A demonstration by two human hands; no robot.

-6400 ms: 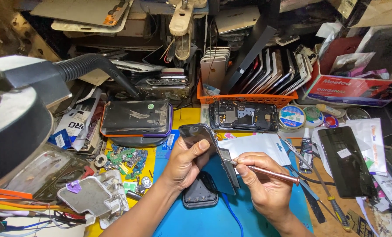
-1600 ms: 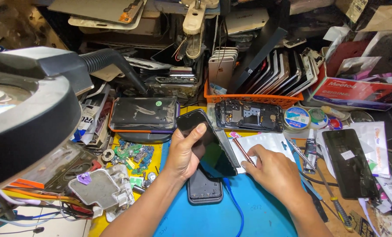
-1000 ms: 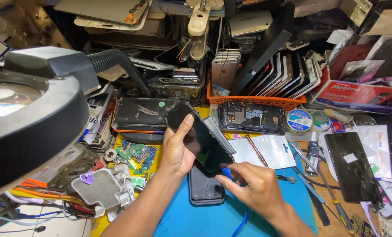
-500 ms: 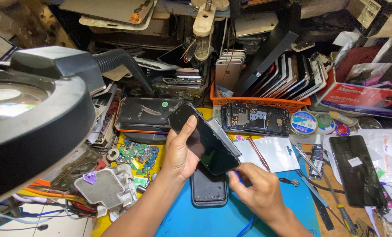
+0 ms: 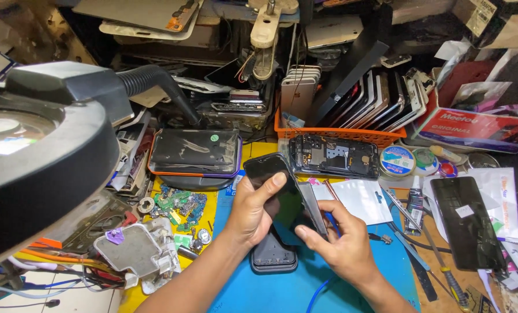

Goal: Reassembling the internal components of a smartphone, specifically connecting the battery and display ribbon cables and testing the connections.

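Over the blue mat: both hands meet at the middle of the bench, with a dark phone raised between them.
Phone (image 5: 279,194): held off the mat, tilted, its glossy black face toward the camera; its long axis runs from upper left, far from the body, to lower right.
Left hand (image 5: 253,211): cups the phone from the left, thumb laid across the glass near the top, fingers curled behind it.
Right hand (image 5: 340,246): closes on the phone's lower right edge, thumb and forefinger pinching it; a thin blue-handled tool (image 5: 330,221) shows between the fingers, its tip hidden.
Which is nearer: both hands touch the phone; the left carries most of its length, the right only the near corner.
Below: a dark grey phone shell (image 5: 273,258) lies flat on the mat (image 5: 253,290), just under the raised phone and apart from it.
Around: an opened phone body (image 5: 334,156) lies beyond, an orange basket (image 5: 334,134) of stacked phones behind it, and green circuit scraps (image 5: 181,203) to the left.
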